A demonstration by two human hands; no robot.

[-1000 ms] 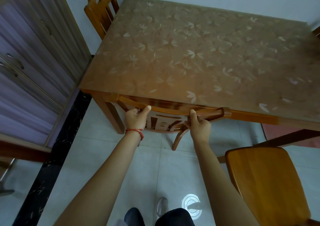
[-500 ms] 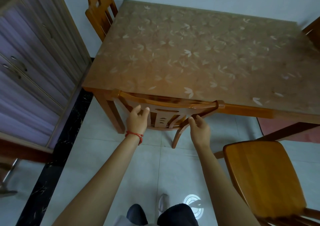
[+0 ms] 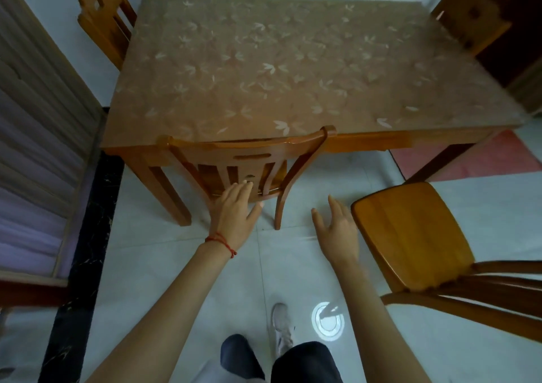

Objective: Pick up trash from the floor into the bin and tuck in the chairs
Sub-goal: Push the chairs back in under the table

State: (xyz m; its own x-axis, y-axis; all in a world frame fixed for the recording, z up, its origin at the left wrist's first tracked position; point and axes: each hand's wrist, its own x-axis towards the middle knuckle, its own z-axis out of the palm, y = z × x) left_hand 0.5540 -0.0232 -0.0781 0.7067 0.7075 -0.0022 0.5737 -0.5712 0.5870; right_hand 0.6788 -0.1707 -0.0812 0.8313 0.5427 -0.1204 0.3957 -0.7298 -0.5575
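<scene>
Both hands free, nothing held: left hand [image 3: 233, 217] w/ fingers straight, spread, in front of tucked chair [image 3: 249, 159] backrest slats; contact can't tell. Right hand [image 3: 337, 230] fingers relaxed, just beside 2nd chair [image 3: 410, 233] seat, apart from it. Tucked chair's top rail at table [image 3: 381, 142] edge. 2nd chair stands out on floor [image 3: 176, 265], right of hands.

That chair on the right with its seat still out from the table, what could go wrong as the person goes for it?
1. The right chair sits close to the right hand and the leg; turning toward it could bump a shin.
2. Its seat stands askew to the table; pushed straight in, it might knock the table leg.
3. The red mat under that corner could catch a chair foot.
</scene>
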